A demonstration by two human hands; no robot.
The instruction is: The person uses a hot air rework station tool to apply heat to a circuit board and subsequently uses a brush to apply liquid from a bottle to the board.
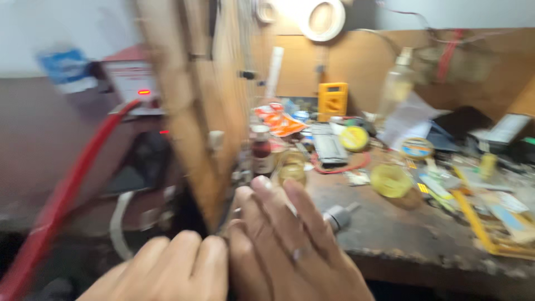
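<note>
The picture is blurred by motion. A tall wooden board (192, 100) stands tilted in front of me, narrowing to a lower end just above my hands. My left hand (161, 267) has its fingers curled together at that end from the left. From the right, my right hand (290, 248), with a ring on one finger, presses its fingers against the same end. Both hands meet at the board's tip and seem to hold it.
A worn workbench (407, 239) carries clutter: a small brown bottle (261, 151), a glass jar (291, 168), a grey cylinder (337, 217), yellow tins (391, 180), a yellow meter (332, 100), a clear bottle (398, 86). A thick red cable (64, 195) and a box with a red light (134, 78) are at left.
</note>
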